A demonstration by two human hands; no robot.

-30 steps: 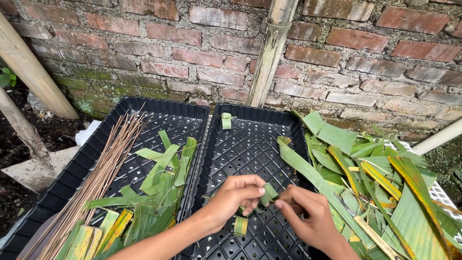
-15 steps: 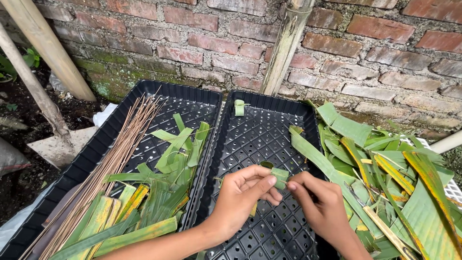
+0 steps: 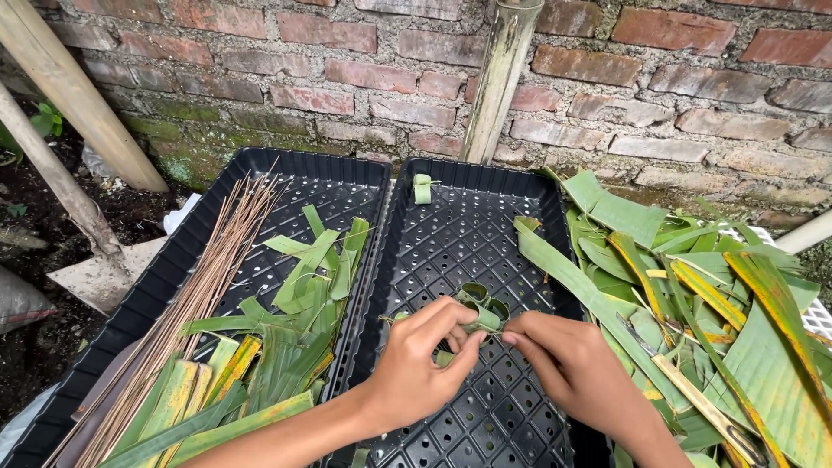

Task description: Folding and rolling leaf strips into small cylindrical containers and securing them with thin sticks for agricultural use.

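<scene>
Over the right black tray, left hand pinching a folded leaf strip (looped), right hand gripping its end, brick wall behind.

Two bare arms come in from the near edge. The left hand and the right hand wear no gloves. No rings or watch show on the fingers or wrists. No sleeves show on the forearms (the arms are cut off by the near edge, so the upper parts cannot be seen). The fingernails look short.
</scene>
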